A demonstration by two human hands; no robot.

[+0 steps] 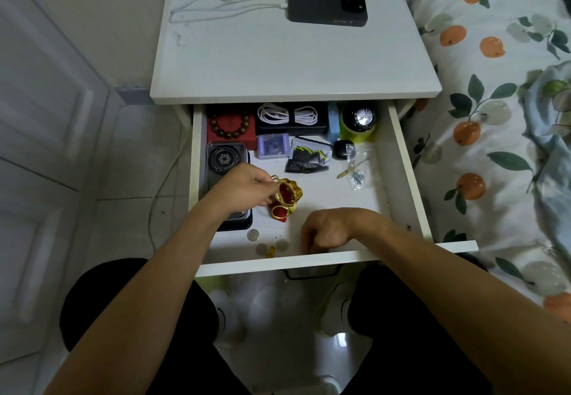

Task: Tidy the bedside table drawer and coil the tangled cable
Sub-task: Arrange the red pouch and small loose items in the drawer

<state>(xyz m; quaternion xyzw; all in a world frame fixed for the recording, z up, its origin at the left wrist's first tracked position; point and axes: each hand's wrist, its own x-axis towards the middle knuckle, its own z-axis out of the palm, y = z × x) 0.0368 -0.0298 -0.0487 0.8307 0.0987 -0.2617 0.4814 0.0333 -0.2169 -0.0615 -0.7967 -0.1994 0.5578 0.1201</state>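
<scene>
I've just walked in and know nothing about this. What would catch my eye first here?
Likely the open drawer in the middle, with the left hand holding a small red and gold pouch open over it. The right hand reaches down near the front wall, beside a few coins. A coiled white cable lies neatly at the back, and a dark phone charges on the tabletop above.

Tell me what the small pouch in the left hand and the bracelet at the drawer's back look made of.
Pouch: apparently red fabric with shiny gold trim, soft and gathered at the mouth where the left hand pinches it. Bracelet: dark brown round beads with a dull sheen, probably wood.
</scene>
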